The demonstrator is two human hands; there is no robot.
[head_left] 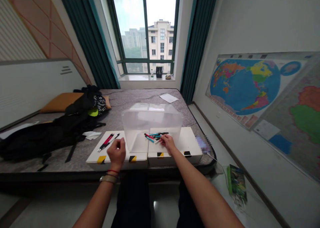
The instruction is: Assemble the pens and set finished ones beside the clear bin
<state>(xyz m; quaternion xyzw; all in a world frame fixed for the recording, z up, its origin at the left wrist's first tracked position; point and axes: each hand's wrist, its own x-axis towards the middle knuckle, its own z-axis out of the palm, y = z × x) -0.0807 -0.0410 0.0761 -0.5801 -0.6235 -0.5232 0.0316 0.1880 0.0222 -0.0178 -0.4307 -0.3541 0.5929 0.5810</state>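
Note:
My right hand [168, 143] is over a small heap of pens [154, 135], black, teal and red. Its fingertips are pinched on what looks like a pale pen [157, 142] at the near edge of the heap. A clear plastic bin [135, 121] rests across two white boxes, around or just behind the heap; which one I cannot tell. My left hand [117, 152] is a closed fist above the left box [93, 154], with nothing sticking out of it. Just beyond and left of that fist lie a red pen [108, 140] and dark pens [102, 147], side by side.
The boxes stand at the near edge of a grey marbled bed-like surface [140, 94]. A black bag [57, 134] and a crumpled tissue [91, 135] are at left, a paper sheet [169, 97] at back. A blurred-out item [203, 145] with a cable lies right.

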